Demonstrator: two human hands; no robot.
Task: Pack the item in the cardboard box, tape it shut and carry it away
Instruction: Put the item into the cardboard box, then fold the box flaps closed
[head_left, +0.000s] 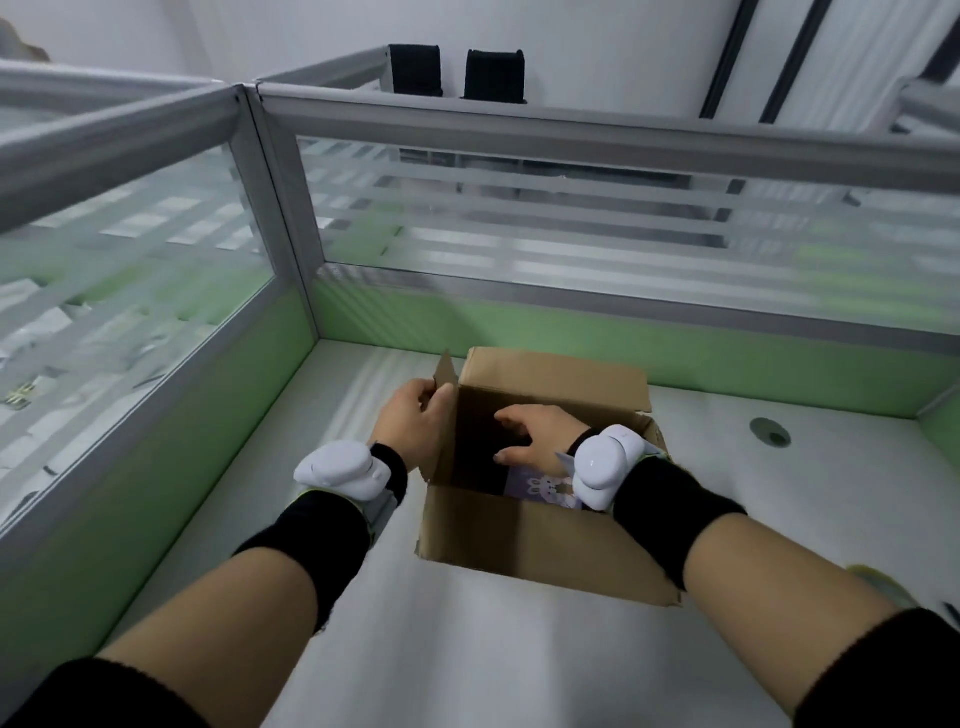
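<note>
An open brown cardboard box (524, 535) stands on the white desk, its flaps up. My left hand (415, 421) grips the box's left flap (445, 384) and holds it outward. Reaching down into the box, my right hand (535, 434) has its fingers spread, and I cannot tell whether it touches anything. A pale purple item with a rabbit picture (545, 491) lies at the bottom of the box, partly hidden by my right wrist. White devices are strapped to both wrists over black cuffs.
Green and frosted-glass partitions (291, 218) wall the desk at the left and back. A round cable hole (770, 432) sits in the desk at the right. A yellowish object (878, 582) peeks out behind my right forearm near the right edge.
</note>
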